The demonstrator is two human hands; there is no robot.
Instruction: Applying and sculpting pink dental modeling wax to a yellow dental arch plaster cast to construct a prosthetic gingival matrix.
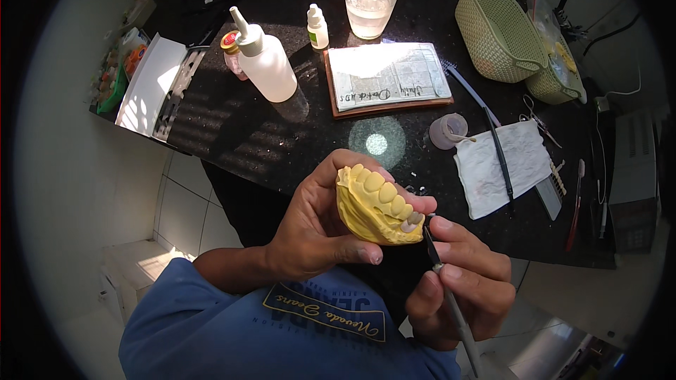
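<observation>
A yellow dental cast (370, 207) with a row of teeth is held in my left hand (317, 232), thumb along its near side and fingers behind it. At its right end are greyish and pale pink teeth (412, 222). My right hand (468, 281) grips a grey-handled tool (454, 309) with a dark, narrow tip, held at the right end of the cast beside those differently coloured teeth. Whether the tip touches them I cannot tell.
The dark worktop (246, 141) holds white bottles (267, 67), a glass of clear liquid (370, 7), a board with paper (387, 74), a small cup (443, 130), a folded cloth (493, 176) with tools, and plastic baskets (496, 35).
</observation>
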